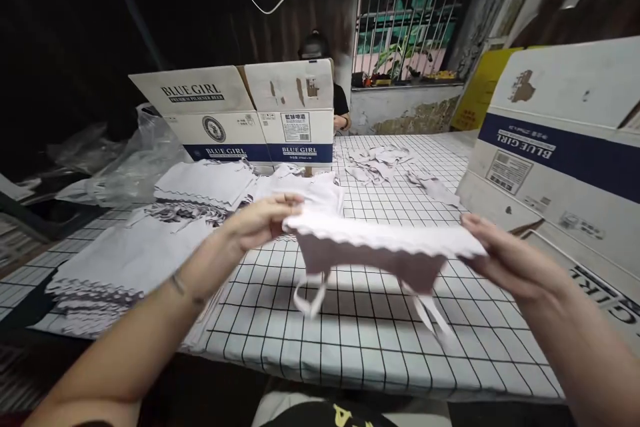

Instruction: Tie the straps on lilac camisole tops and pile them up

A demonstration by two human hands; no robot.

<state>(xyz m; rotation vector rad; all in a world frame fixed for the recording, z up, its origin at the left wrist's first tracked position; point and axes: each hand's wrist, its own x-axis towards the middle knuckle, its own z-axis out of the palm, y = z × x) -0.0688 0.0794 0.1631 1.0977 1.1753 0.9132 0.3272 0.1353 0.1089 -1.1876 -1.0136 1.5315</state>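
Note:
A pale pink strappy crop top [375,237] is stretched sideways over the table, its scalloped edge on top and its thin straps hanging down. My left hand [267,217] pinches one end of it. The other end is gripped in my right hand [510,257]. Motion blurs the straps and the right-hand end. Close to my left forearm lies a stack of folded pale garments [135,247] with wavy edges. Behind my left hand is another pale pile [305,187].
Open Blue Girl cartons stand at the back [295,127] and at the right [555,140]. Loose garments [380,161] lie across the far part of the grid-patterned table [280,333]. Clear plastic bags [130,167] sit at the left. A person [341,110] is partly hidden behind the back carton.

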